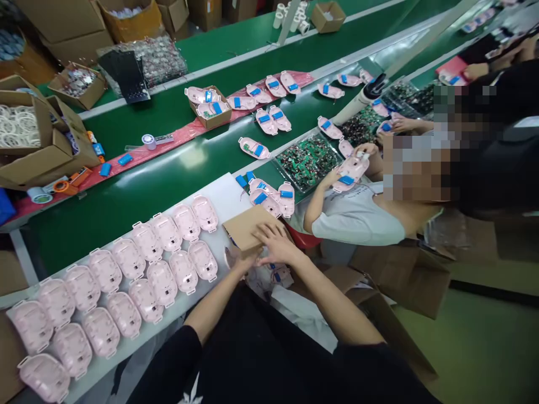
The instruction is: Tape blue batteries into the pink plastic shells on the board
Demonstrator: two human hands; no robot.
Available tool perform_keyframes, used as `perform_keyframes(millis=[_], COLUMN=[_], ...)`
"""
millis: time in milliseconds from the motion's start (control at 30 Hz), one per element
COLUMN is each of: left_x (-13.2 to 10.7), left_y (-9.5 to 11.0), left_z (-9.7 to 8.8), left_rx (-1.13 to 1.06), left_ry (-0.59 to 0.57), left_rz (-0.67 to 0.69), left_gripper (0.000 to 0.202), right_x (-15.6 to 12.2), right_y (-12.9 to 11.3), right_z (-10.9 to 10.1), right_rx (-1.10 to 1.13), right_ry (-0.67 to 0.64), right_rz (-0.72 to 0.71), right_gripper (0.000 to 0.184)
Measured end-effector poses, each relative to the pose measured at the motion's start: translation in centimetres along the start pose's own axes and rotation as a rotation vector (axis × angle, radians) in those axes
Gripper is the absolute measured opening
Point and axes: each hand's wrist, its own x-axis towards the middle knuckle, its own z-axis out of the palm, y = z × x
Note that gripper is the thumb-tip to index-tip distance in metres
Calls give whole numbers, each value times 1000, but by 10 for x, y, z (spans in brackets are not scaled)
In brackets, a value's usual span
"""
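Note:
My right hand [275,242] lies with its fingers spread flat on the brown flap of a cardboard box [246,225] at the edge of the white bench. My left hand [244,259] sits just under it, fingers curled at the box's edge; what they grip is hidden. Below both hands, inside the box, I see pink shell parts with a blue piece [275,275]. To the left, two rows of several pink plastic shells [162,264] lie face down on the white bench top [229,193].
A green conveyor belt [168,174] runs behind the bench, carrying pink shells with blue batteries [269,120]. A seated co-worker [357,216] on the right holds a pink shell. A tray of green circuit boards [309,160] lies nearby. Cardboard boxes [33,140] stand at left.

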Motion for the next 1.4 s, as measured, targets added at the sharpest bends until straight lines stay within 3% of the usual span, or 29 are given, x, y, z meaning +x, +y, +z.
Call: perform_keyframes(millis=[67,167,233,333,400,533,633,767,867,933,1000,1067,1100,1167,1233,1300,1400], left_x=[7,9,7,7,12,18,14,16,31,43,52,56,58,58,54,42,10], left_y=[2,-7,-18,-37,-47,-54,-49,-31,-11,0,7,8,8,8,8,7,-1], left_z=[-24,-68,-98,-130,-138,-142,-146,-155,-163,-169,-174,-174,-173,-169,-166,-165,-168], left_rx=[143,340,484,968,1268,1386,1419,1437,1440,1429,1408,1379,1364,1340,1333,1330,1324], left_ry=[-44,-158,-305,-571,-635,-611,-513,-360,-194,-87,-10,35,44,41,4,-7,95], left_rz=[117,256,343,603,755,831,829,745,661,601,545,505,494,485,491,520,588], left_gripper=[48,49,48,42,45,45,39,35,35,34,33,33,32,32,34,38,50], right_x=[-6,10,23,37,43,40,33,35,38,27,2,-29,-44,-60,-55,-32,7], right_y=[-6,-4,1,5,4,5,9,11,5,-4,-18,-36,-47,-68,-86,-96,-93], right_z=[9,21,23,19,16,16,23,23,17,21,40,73,92,129,157,173,179], right_rx=[-98,-159,-183,-211,-219,-214,-209,-201,-189,-166,-87,100,243,609,999,1269,1401], right_ry=[2,-10,45,142,162,145,133,131,135,210,354,477,488,365,141,24,125], right_rz=[5,-66,-79,-44,-25,-38,-54,-35,-20,40,186,401,512,712,817,815,797], right_gripper=[83,63,55,52,48,49,54,55,57,61,58,46,40,34,36,39,34])
